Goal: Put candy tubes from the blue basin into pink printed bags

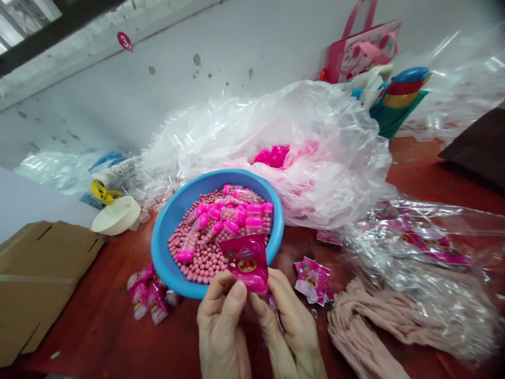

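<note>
Between both hands, in front of the blue basin's near rim, is a small pink printed packet [246, 259]. My left hand [223, 326] pinches its lower left edge with thumb and forefinger. My right hand [290, 326] grips the lower right side, its other fingers curled. Part of another pink piece shows by the right fingers, mostly hidden. The blue basin [169, 268] holds many pink beads [203, 266] and several clear tubes with bright pink caps [232, 213] that lie on the beads.
Filled pink packets [148, 300] lie left of the basin, flat packets [312, 279] to its right. Behind stands a large clear plastic bag [331, 158] with pink caps. A beige cloth [366, 321], cardboard [43, 284] and a tape roll [116, 216] flank the area.
</note>
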`<state>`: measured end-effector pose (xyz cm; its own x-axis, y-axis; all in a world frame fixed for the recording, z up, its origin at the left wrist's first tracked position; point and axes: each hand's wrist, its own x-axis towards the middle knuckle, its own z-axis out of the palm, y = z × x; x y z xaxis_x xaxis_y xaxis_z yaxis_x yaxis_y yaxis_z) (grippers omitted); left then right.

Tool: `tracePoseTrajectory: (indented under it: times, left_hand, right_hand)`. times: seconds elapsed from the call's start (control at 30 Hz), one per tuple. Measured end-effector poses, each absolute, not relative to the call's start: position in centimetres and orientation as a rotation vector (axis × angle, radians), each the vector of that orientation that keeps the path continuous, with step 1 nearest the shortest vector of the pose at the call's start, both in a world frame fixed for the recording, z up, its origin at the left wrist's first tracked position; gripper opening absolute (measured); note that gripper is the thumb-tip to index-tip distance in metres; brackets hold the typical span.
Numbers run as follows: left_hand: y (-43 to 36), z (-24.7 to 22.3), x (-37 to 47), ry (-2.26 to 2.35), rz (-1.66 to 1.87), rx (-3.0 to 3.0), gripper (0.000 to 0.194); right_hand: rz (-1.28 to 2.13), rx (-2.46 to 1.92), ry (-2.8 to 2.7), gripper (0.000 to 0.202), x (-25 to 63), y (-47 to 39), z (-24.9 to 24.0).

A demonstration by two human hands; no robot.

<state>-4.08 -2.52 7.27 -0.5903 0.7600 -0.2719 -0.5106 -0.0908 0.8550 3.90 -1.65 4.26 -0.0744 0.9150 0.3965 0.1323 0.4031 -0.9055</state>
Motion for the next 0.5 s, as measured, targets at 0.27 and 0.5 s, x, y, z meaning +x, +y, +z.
tracePoseTrajectory:
  times: [0.27,0.5]
  left_hand:
    - [-2.8,7.9,-6.0,1.419,1.704,0.516,0.023]
    - [-2.8,8.7,-4.9,1.27,1.527,0.364,0.024]
  right_hand:
    - [1.061,-1.025,-1.386,0.026,4.6,-2.5,6.5]
    - [1.594,-0.927,-1.064,0.062,3.6,-3.1,6.3]
